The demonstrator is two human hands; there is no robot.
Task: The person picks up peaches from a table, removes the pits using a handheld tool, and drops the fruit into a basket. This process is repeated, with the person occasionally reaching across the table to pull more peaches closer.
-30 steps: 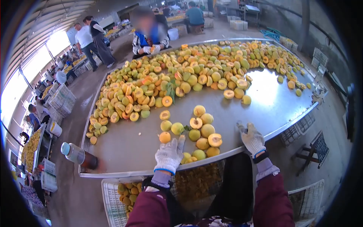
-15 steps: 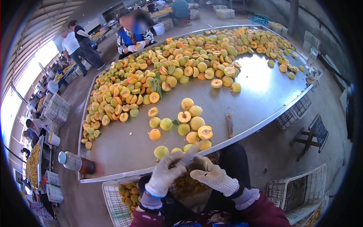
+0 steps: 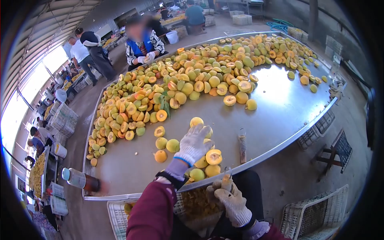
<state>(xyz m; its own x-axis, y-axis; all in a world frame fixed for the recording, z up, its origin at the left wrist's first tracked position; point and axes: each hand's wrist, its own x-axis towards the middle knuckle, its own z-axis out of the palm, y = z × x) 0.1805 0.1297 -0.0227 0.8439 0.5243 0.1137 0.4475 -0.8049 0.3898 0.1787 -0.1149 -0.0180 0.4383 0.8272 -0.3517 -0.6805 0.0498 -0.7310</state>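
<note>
My left hand, in a white knit glove, reaches over a small group of yellow peaches on the metal table. Its fingers are spread and touch the fruit, partly hiding it. Just ahead of the fingertips is a peach; a cut peach half lies below the hand with its face up. Near the table's front edge my right hand, gloved too, is closed around a small metal-tipped tool that points upward.
A large heap of peaches covers the far side. Another tool and a capped bottle lie on the table. Crates and a folding stool stand right. A gloved person works across the table.
My left hand has moved forward from beside my right hand to the peaches. My right hand has dropped slightly below the table edge, and its tool is now plain to see.
</note>
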